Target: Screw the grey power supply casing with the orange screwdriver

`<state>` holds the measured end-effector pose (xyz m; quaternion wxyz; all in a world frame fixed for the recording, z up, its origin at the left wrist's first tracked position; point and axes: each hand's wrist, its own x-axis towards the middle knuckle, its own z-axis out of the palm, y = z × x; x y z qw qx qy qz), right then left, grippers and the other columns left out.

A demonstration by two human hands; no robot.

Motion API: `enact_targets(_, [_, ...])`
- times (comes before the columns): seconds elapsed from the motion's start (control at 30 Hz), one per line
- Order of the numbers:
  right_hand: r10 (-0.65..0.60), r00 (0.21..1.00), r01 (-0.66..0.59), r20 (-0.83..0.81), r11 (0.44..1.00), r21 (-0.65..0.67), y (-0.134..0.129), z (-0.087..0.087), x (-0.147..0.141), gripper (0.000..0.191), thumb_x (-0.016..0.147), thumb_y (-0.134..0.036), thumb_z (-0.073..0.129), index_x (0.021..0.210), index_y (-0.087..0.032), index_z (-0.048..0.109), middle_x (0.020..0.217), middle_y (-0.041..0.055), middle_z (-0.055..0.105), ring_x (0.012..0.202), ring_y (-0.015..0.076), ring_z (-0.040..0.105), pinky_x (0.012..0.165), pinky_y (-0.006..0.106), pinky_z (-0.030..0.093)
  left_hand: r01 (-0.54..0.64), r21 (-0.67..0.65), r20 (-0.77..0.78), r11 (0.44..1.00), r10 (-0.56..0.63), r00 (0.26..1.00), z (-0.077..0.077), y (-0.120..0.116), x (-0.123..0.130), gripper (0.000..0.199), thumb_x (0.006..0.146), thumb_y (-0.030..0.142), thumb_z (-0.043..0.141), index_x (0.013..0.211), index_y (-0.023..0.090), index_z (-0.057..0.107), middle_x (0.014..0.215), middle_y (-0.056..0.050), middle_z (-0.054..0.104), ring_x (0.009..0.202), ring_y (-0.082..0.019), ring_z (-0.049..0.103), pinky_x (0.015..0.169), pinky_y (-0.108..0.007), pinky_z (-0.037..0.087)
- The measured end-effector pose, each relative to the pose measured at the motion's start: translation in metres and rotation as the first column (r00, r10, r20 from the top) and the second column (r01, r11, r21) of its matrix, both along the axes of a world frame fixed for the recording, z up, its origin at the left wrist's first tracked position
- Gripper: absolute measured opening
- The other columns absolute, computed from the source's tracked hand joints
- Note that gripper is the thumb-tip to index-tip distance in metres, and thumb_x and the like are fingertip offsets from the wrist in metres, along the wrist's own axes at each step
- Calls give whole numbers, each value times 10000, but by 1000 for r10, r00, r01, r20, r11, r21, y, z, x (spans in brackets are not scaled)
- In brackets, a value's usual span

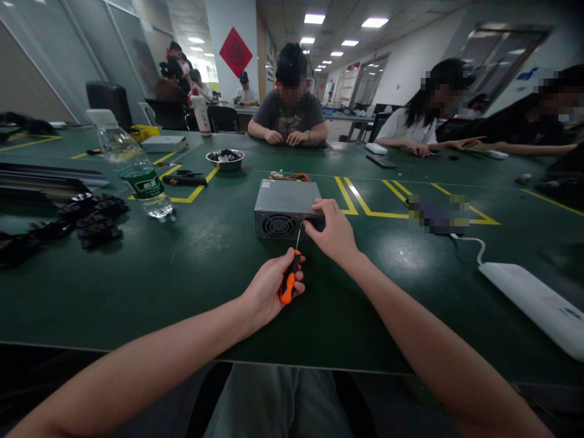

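A grey computer power supply (288, 198) lies on the green table, its round fan grille facing me and its coloured cables at the far side. My left hand (269, 286) is closed around the orange and black handle of a screwdriver (289, 280). The thin shaft points up and away, and its tip is at the lower right part of the grille face. My right hand (335, 231) grips the near right corner of the power supply, fingers on top and thumb close to the screwdriver's tip. Whether the tip sits in a screw is too small to tell.
Left stand a water bottle (143, 182), black cable bundles (95, 219) and a box cutter (185, 180). Behind is a metal bowl (225, 160) of small parts. At right, a white power bank (531, 304) is cabled to a blurred device. Several people sit across the table.
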<state>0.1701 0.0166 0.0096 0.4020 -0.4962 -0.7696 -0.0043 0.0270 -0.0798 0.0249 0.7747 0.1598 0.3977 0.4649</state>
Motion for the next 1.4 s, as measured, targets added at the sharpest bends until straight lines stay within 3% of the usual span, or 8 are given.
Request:
enact_targets(0.2, [-9, 1000, 9, 4, 1000, 2, 0, 1, 0, 252, 755, -309, 553, 978, -231, 467, 1140, 87, 529, 1053, 280, 544, 804, 441, 491, -41, 36, -40, 998, 43, 998, 1, 1, 1, 147, 896, 109, 486, 753, 86, 509, 641, -2, 479, 477, -33, 460, 399, -122, 412])
enact_targets(0.77, [-20, 1000, 20, 17, 1000, 12, 0, 0, -2, 226, 765, -299, 542, 966, -231, 467, 1125, 85, 539, 1037, 280, 554, 786, 433, 498, -42, 39, -20, 998, 43, 999, 0, 3, 2, 172, 911, 128, 459, 751, 85, 505, 663, -20, 508, 484, -41, 475, 407, -137, 427])
enact_targets(1.17, [-35, 999, 35, 28, 999, -10, -5, 4, -4, 231, 773, -292, 537, 983, -223, 469, 1121, 92, 543, 1050, 285, 555, 794, 434, 499, -19, 54, -98, 998, 24, 995, 1, -8, 0, 143, 915, 172, 467, 796, 102, 508, 665, -18, 540, 495, -61, 523, 443, -170, 483])
enact_targets(1.3, [43, 999, -43, -31, 999, -22, 1, 5, 4, 236, 753, -265, 564, 978, -221, 506, 1133, 92, 545, 1082, 279, 547, 849, 458, 484, -20, 64, -117, 998, 27, 993, 0, -8, 1, 173, 934, 196, 427, 816, 103, 511, 683, -20, 547, 502, -64, 527, 454, -179, 483])
enact_targets(1.4, [212, 959, -226, -188, 972, -59, 9, 6, 16, 192, 775, -215, 514, 961, -217, 562, 1138, 75, 566, 1095, 222, 556, 908, 409, 466, 16, 72, -148, 997, -5, 989, -2, -6, 3, 200, 946, 207, 396, 851, 94, 531, 689, -23, 547, 498, -62, 518, 457, -179, 472])
